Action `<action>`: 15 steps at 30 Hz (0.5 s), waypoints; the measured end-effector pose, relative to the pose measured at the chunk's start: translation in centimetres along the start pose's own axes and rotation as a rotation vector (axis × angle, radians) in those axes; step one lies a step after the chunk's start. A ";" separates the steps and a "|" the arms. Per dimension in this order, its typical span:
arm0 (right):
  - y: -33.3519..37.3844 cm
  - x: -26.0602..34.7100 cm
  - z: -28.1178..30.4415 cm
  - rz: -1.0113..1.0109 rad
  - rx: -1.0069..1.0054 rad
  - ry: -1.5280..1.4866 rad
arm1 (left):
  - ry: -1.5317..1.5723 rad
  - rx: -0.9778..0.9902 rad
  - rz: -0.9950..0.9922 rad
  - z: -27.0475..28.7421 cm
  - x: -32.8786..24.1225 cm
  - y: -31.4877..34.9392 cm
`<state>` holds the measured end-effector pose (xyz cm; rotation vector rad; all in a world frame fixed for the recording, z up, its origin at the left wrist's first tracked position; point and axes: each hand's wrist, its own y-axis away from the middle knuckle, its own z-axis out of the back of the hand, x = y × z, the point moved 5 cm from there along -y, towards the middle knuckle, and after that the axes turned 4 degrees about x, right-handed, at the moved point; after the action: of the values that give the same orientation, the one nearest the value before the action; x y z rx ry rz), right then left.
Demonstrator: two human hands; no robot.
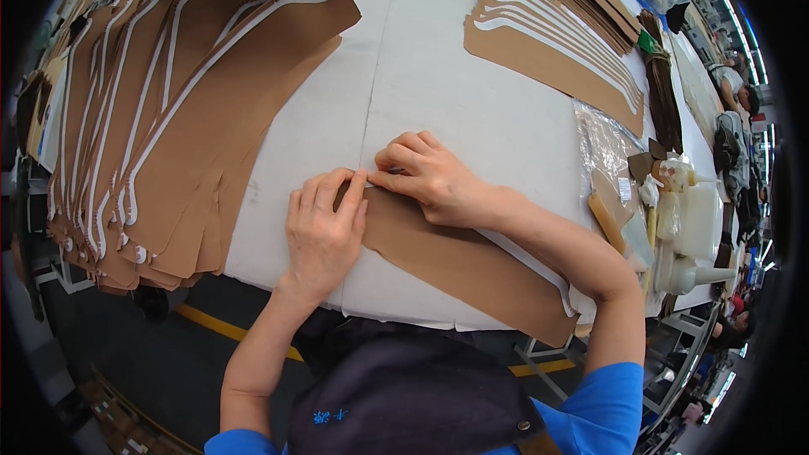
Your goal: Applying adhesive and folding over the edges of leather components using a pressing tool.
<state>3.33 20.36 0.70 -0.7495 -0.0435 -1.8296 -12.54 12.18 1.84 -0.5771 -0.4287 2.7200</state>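
A long brown leather-like panel (472, 265) lies slanted across the white table in front of me, its near end reaching the table's front edge at the right. A white strip (531, 257) runs along its far edge, partly hidden under my right forearm. My left hand (324, 223) grips the panel's left end, fingers bent and pressed together over its corner. Right beside it, my right hand (434, 181) pinches the same end, thumb and forefinger meeting at the edge. The fingertips of both hands nearly touch. Whatever small part lies between them is hidden.
Brown panels with white curved strips overlap in a large pile (194, 135) at the left. More white-edged panels (539, 59) lie fanned at the far right. Plastic bottles (698, 219), a clear bag (602, 147) and a yellowish-handled tool (605, 221) crowd the right edge.
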 end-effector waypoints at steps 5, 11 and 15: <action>0.2 1.0 0.0 0.005 -0.020 0.071 | 0.106 -0.025 0.042 0.6 0.1 -0.5; 4.1 1.7 5.7 -0.459 -0.284 -0.442 | 0.312 -0.020 0.187 0.3 3.0 -1.1; 14.8 2.8 12.1 -0.674 -0.372 0.174 | 0.403 0.072 0.228 0.2 3.9 -2.0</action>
<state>21.17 16.74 7.05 -0.8957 0.1839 -2.5860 -15.55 15.38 1.42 -1.1862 -0.1688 2.7115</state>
